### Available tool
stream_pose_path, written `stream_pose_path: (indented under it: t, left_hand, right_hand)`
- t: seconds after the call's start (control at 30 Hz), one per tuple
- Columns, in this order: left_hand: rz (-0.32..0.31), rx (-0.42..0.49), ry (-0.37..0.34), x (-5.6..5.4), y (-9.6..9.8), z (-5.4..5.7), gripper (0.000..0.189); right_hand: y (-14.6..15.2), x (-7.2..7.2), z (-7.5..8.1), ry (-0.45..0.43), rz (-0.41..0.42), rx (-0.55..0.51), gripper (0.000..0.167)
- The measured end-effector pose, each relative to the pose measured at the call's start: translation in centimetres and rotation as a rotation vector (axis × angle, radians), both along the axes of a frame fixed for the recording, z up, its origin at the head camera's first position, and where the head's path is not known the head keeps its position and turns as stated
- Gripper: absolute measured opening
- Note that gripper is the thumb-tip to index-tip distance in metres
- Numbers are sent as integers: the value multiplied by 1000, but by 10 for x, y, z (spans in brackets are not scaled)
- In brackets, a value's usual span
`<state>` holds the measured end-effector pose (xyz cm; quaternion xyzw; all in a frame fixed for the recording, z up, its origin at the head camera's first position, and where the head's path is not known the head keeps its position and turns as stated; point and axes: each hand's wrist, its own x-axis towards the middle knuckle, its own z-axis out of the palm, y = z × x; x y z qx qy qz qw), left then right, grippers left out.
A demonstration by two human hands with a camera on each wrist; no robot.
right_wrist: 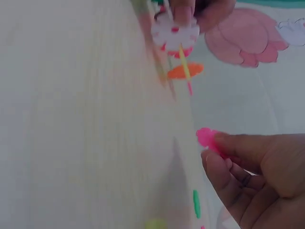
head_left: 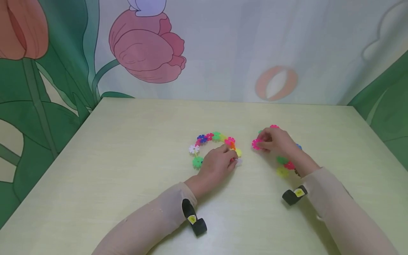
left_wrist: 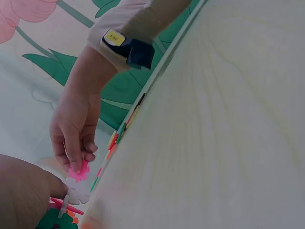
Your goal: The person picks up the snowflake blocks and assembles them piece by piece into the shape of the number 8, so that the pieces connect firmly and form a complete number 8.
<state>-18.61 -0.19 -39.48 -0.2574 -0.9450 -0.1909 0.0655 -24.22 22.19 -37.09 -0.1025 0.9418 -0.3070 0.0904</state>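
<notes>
A chain of colourful plastic snowflake discs (head_left: 216, 136) lies curved into a ring on the table, left of centre. My left hand (head_left: 216, 164) covers its near right side. In the right wrist view the left thumb presses a white snowflake disc (right_wrist: 167, 34) of this chain between thumb and fingers. To the right, my right hand (head_left: 276, 141) pinches a single pink snowflake disc (head_left: 256, 144) by its edge. That pink disc (left_wrist: 79, 171) is raised and apart from the chain in the left wrist view.
Loose snowflake discs lie under and around the right forearm, among them a yellow disc (head_left: 282, 172), a red disc (head_left: 289, 165) and a blue disc (head_left: 298, 146). The pale wooden table (head_left: 127, 148) backs onto a curtain (head_left: 216, 53) printed with flowers.
</notes>
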Motion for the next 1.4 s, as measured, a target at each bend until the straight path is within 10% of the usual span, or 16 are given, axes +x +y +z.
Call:
stream_pose_path:
  t: [0.37, 1.0, 1.4]
  left_hand:
    - [-2, 67, 30, -2, 1, -1, 15]
    - [45, 221, -82, 2, 4, 2, 13]
    - [43, 156, -131, 1, 0, 1, 25]
  right_hand:
    - [-15, 38, -9, -217, 35, -383, 25]
    - [-27, 47, -28, -256, 29, -577, 27]
    - [-34, 46, -28, -278, 46, -525, 25]
